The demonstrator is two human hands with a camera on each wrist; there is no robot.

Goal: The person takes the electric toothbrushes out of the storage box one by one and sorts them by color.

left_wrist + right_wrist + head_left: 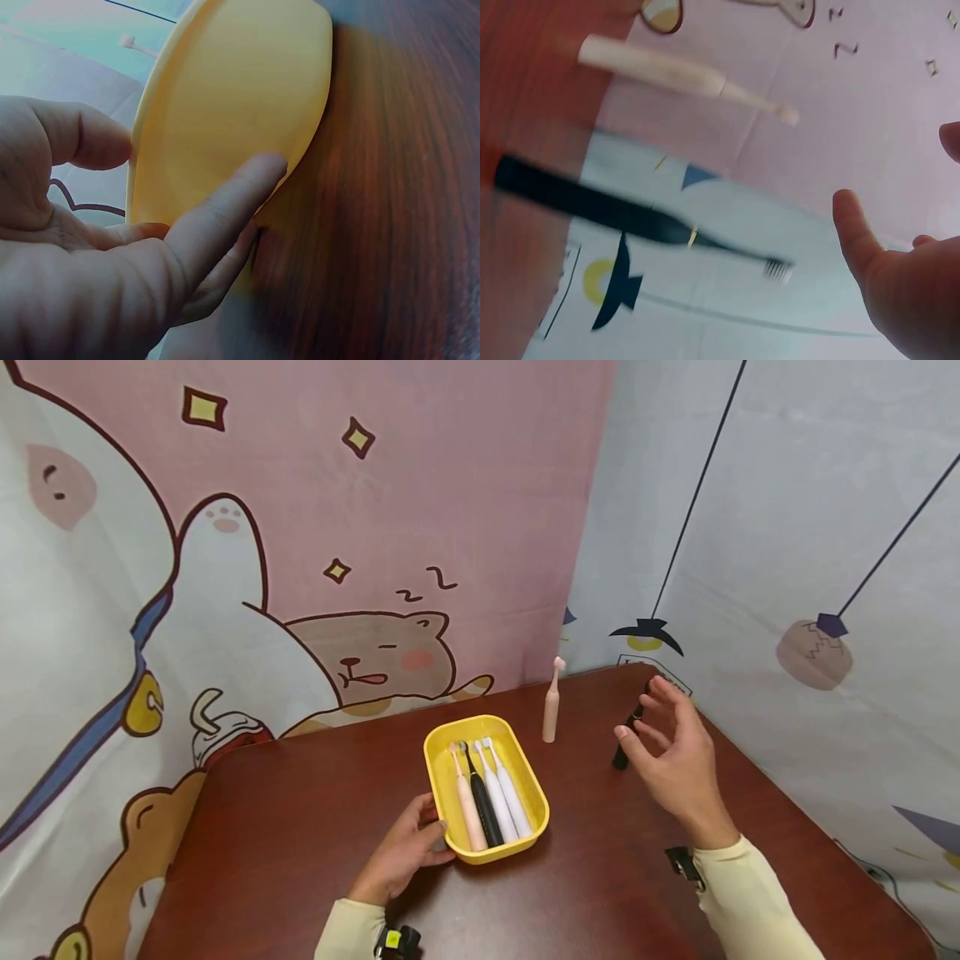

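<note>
While the left hand [401, 852] rests against the near-left wall of the yellow tray [531, 777] at the centre of the head view, its fingers lie straight along the plastic, steadying rather than gripping it; the left wrist view shows a fingertip pressed flat on the tray's outer wall. Four electric toothbrushes lie side by side in the tray: a pink one [469, 806], a black one [483, 806] and two white ones [504, 793].

The right hand [678, 764] hovers right of centre with fingers spread wide and holding nothing, its palm turned toward a black electric toothbrush [630, 727] that stands upright on the dark wooden table [300, 827], just beside the fingertips. A pink electric toothbrush [552, 706] stands upright a little further left, apart from both hand and tray.

To take the black brush cleanly, the fingers should probably close around the thick lower handle rather than the slim neck, since an upright brush looks easy to tip with a sideways knock. Approaching level, with thumb and fingers on opposite sides, seems safest, and the left hand keeping the tray from sliding would help.
</note>
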